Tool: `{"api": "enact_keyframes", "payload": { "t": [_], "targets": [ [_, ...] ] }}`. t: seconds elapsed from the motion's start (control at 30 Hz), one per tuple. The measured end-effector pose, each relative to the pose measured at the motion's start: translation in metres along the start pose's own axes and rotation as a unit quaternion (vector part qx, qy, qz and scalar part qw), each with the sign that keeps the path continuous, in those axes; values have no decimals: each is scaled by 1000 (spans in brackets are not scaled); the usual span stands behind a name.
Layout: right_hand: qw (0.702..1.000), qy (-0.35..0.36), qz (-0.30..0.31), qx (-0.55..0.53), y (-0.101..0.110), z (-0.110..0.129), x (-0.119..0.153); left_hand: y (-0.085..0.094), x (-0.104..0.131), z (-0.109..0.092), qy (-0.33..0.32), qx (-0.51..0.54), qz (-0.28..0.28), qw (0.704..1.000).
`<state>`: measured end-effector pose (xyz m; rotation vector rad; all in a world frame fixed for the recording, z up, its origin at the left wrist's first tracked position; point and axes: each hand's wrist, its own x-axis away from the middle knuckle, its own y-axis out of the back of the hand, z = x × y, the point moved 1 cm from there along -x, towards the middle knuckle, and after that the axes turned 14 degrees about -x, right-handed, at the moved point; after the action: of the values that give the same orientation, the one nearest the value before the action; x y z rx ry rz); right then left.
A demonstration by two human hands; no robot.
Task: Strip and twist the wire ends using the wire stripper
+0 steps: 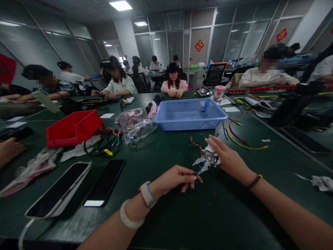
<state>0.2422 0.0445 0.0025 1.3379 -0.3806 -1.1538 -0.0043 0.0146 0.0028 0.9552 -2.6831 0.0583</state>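
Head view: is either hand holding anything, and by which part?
The left hand pinches the blue lead near its lower end; the right hand holds the metal part by its right side.

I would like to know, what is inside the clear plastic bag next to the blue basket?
Through the clear plastic bag, tangled wires show, some of them reddish. Folds and glare on the plastic cover the rest, so their number and ends cannot be told.

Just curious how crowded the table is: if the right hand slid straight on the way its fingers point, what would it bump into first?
Probably the near wall of the blue basket, ahead of the right hand, though depth is unclear from this view.
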Motion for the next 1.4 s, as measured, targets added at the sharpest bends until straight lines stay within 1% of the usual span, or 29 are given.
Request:
{"api": "enact_keyframes", "payload": {
  "t": [0.23, 0.5, 0.67, 0.87, 1.07, 1.27, 1.4],
  "targets": [
    [999, 39, 8, -14, -2, -9, 1, 1, 1, 0, 5, -13, 11, 1000],
    [997, 67, 21, -27, -1, -4, 1, 1, 0, 4, 7, 22, 16, 1000],
    [997, 80, -1, 21, 0, -2, 0, 1, 0, 4, -8, 14, 17, 1000],
    [992, 85, -5, 88, 2, 0, -2, 1, 0, 2, 0, -1, 6, 1000],
    [988, 86, -15, 131, 7, 7, -3, 0, 0, 2, 4, -9, 13, 1000],
    [984, 85, -17, 158, 9, 7, -4, -1, 0, 0, 4, -2, 16, 1000],
    [984, 85, -18, 155, 11, 9, -4, -1, 1, -2, 11, -2, 16, 1000]
  ]
}}
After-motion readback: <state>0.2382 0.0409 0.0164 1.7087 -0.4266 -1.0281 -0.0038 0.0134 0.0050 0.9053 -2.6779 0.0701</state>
